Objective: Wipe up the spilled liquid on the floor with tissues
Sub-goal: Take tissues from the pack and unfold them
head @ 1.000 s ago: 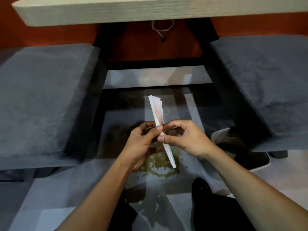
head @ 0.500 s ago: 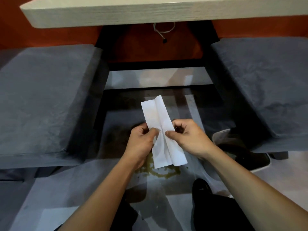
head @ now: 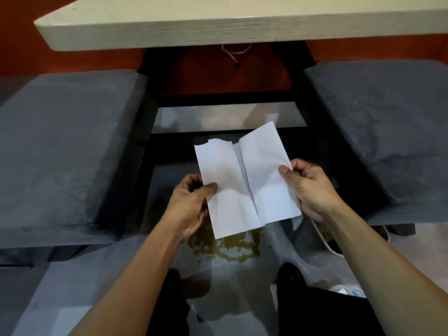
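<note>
Since half a second back you've pulled the tissue (head: 244, 180) open way wider, so it's now spread flat with a crease down the middle instead of half-folded. Your left hand (head: 191, 204) pinches its left edge, thumb on top and fingers curled behind, and your right hand (head: 310, 187) pinches the right edge the same way, thumb on the front of the sheet. The tissue hangs between your hands, up in the air, its lower edge covering the far side of the spilled liquid (head: 228, 248), a yellowish-brown puddle on the glossy floor (head: 101, 282) just in front of your dark shoes (head: 288, 275). Either side of you are two grey cushioned seats (head: 65, 146), with the spill in the gap between them. The pale wooden tabletop (head: 218, 23) sticks out overhead along the far edge, with a bit of cord (head: 235, 52) dangling under it. A white-rimmed bin (head: 327, 243) peeks out behind your right forearm, mostly hidden.
</note>
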### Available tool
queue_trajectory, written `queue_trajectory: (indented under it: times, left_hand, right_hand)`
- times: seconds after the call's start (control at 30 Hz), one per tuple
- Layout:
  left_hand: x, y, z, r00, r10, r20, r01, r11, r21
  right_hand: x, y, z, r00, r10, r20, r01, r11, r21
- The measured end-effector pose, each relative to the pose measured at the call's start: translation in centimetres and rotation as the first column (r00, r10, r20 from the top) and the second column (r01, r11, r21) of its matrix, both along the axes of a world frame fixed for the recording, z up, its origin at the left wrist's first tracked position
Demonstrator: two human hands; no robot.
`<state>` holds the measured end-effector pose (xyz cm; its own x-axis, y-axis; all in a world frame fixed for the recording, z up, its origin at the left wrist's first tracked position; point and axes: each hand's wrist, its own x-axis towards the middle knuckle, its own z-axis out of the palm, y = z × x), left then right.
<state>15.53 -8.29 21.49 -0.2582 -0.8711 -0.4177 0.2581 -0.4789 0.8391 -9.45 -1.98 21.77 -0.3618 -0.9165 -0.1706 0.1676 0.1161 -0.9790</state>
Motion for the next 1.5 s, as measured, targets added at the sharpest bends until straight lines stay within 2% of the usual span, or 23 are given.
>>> queue_trajectory:
  times: [0.17,0.27,0.33,0.4,0.5,0.57,0.6,0.67,0.73,0.83,0.93,1.07,1.17,1.27,1.33,1.4,1.47,1.5]
  left_hand:
    - [1.6,-1.6,0.6,0.986,0.149,0.081,-0.147,0.988,-0.037]
    - [3.1,-2.0,0.2,0.975,0.169,0.142,-0.167,0.986,-0.026]
    - [3.1,-1.6,0.0,0.952,0.183,0.246,-0.161,0.981,-0.106]
    - [2.6,-1.1,0.2,0.912,0.191,0.362,-0.102,0.963,-0.249]
    - [1.6,-0.5,0.5,0.823,0.127,0.554,0.145,0.896,-0.420]
    - [0.5,-0.1,0.2,0.705,0.098,0.703,0.307,0.851,-0.426]
    - [-0.3,0.2,0.1,0.677,0.072,0.733,0.327,0.862,-0.387]
    - [-1.7,1.0,0.1,0.735,-0.023,0.678,0.279,0.922,-0.270]
    - [-2.6,1.5,0.6,0.743,-0.100,0.662,0.256,0.956,-0.144]
    - [-3.0,1.7,0.5,0.744,-0.242,0.623,0.284,0.958,0.033]
    - [-3.2,2.1,-0.2,0.827,-0.350,0.441,0.293,0.936,0.195]
    - [-3.8,2.4,-1.0,0.921,-0.318,0.225,0.266,0.935,0.234]
    - [-4.6,2.4,-1.4,0.973,-0.219,0.069,0.198,0.954,0.227]
    - [-5.2,2.6,-1.9,0.972,-0.222,0.071,0.202,0.955,0.216]
    - [-5.3,3.1,-2.4,0.950,-0.303,0.068,0.280,0.931,0.233]
    - [-5.7,3.8,-2.7,0.917,-0.398,0.034,0.376,0.888,0.266]
    - [-6.2,4.6,-3.1,0.896,-0.439,-0.067,0.439,0.851,0.289]
    - [-6.5,4.8,-3.4,0.896,-0.417,-0.154,0.444,0.856,0.266]
  right_hand:
    - [-2.8,1.4,0.9,0.984,-0.180,-0.019,0.180,0.984,-0.009]
    - [-3.8,2.2,0.6,0.979,-0.193,-0.071,0.195,0.981,0.013]
    - [-3.7,2.1,0.4,0.977,-0.186,-0.108,0.188,0.982,0.010]
    - [-3.2,1.7,0.4,0.973,-0.194,-0.123,0.196,0.981,0.004]
    - [-2.2,1.2,0.6,0.975,-0.190,-0.115,0.190,0.982,-0.013]
    - [-1.5,0.9,0.5,0.978,-0.168,-0.120,0.167,0.986,-0.022]
    - [-1.2,0.8,0.4,0.980,-0.159,-0.119,0.157,0.987,-0.026]
    - [-0.5,0.6,0.4,0.985,-0.143,-0.095,0.141,0.990,-0.026]
    - [-0.1,0.4,0.5,0.989,-0.139,-0.040,0.138,0.990,-0.019]
    - [0.2,0.5,0.8,0.985,-0.144,0.098,0.145,0.989,-0.004]
    - [0.0,0.7,1.3,0.961,-0.140,0.240,0.139,0.990,0.020]
    - [0.0,0.9,1.6,0.913,-0.118,0.391,0.111,0.993,0.040]
    - [0.3,1.1,1.6,0.914,-0.107,0.392,0.079,0.993,0.087]
    - [1.0,1.2,1.6,0.894,-0.097,0.437,0.024,0.985,0.169]
    - [1.6,1.6,2.0,0.836,-0.005,0.549,-0.113,0.977,0.182]
    - [2.3,2.3,2.4,0.675,0.113,0.729,-0.281,0.953,0.113]
    - [2.6,3.1,2.6,0.496,0.097,0.863,-0.285,0.957,0.056]
    - [2.9,3.3,2.8,0.458,0.104,0.883,-0.278,0.960,0.031]
